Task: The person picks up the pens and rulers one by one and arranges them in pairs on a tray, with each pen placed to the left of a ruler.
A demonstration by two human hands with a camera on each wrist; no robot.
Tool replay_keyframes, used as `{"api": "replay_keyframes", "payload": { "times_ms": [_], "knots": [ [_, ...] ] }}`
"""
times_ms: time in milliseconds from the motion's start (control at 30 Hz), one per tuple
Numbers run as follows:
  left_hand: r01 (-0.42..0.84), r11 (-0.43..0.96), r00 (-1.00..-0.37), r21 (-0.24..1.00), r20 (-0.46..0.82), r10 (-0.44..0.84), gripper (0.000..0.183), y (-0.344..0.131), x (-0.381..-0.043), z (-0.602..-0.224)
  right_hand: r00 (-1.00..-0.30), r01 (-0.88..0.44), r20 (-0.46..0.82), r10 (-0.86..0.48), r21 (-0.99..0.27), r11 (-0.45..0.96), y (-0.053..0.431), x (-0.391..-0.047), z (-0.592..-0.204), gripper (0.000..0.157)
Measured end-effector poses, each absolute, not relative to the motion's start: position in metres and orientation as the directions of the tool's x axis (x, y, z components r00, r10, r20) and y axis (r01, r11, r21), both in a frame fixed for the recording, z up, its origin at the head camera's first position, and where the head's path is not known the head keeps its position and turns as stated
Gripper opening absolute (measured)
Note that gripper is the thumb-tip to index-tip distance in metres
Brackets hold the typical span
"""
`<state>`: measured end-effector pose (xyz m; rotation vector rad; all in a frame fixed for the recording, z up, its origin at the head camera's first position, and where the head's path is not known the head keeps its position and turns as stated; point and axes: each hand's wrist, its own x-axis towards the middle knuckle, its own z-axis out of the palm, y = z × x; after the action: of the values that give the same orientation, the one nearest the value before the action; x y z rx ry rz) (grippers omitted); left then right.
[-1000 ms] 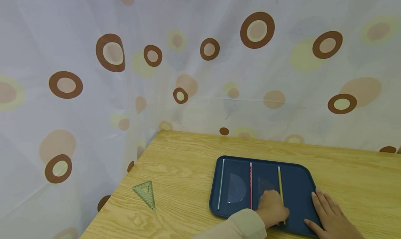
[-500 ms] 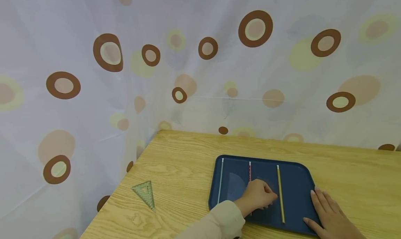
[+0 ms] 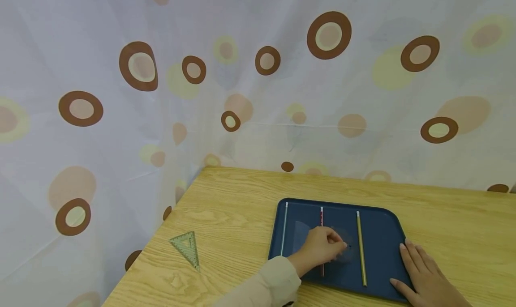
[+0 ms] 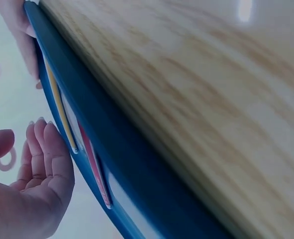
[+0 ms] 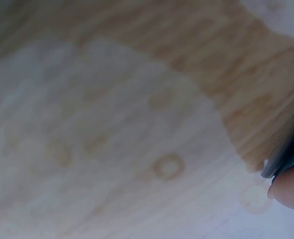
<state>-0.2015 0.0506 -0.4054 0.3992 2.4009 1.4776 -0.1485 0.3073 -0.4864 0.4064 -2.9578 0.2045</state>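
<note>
A navy tray (image 3: 380, 249) bears a teal pencil (image 3: 284, 228), a red pencil (image 3: 321, 215) and a yellow pencil (image 3: 360, 249), roughly parallel. One clear protractor (image 3: 300, 235) lies between the teal and red pencils. Another clear protractor (image 3: 344, 235) sits between red and yellow, partly hidden by my left hand (image 3: 322, 248). That hand hovers above the tray; in the left wrist view its fingers (image 4: 52, 149) are loosely bent, the thumb stands apart, and nothing shows between them. My right hand (image 3: 425, 273) rests on the tray's right rim with its fingers straight.
A green triangular set square (image 3: 188, 249) lies on the wooden table (image 3: 230, 213) left of the tray. A patterned curtain (image 3: 258, 92) hangs behind the table and along its left side.
My left hand has let go of the yellow pencil's near end and moved left and up, over the protractor beside it. The right hand stays on the rim.
</note>
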Motion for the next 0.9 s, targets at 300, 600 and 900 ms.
{"api": "replay_keyframes", "payload": {
  "times_ms": [300,600,900],
  "knots": [
    [0.135,0.416,-0.925,0.899,-0.036,0.379,0.010,0.034,-0.206,-0.407,-0.957,-0.268,0.148,-0.248,-0.140,0.953,0.306,-0.149,-0.483,0.088],
    [0.171,0.382,-0.945,0.908,0.042,0.323,0.010,0.017,-0.209,-0.409,-0.955,-0.272,0.162,-0.250,-0.132,0.953,0.308,-0.149,-0.487,0.089],
    [0.151,0.359,-0.960,0.921,0.051,0.274,0.010,-0.002,-0.211,-0.408,-0.949,-0.280,0.182,-0.257,-0.113,0.953,0.308,-0.148,-0.490,0.090]
  ]
}}
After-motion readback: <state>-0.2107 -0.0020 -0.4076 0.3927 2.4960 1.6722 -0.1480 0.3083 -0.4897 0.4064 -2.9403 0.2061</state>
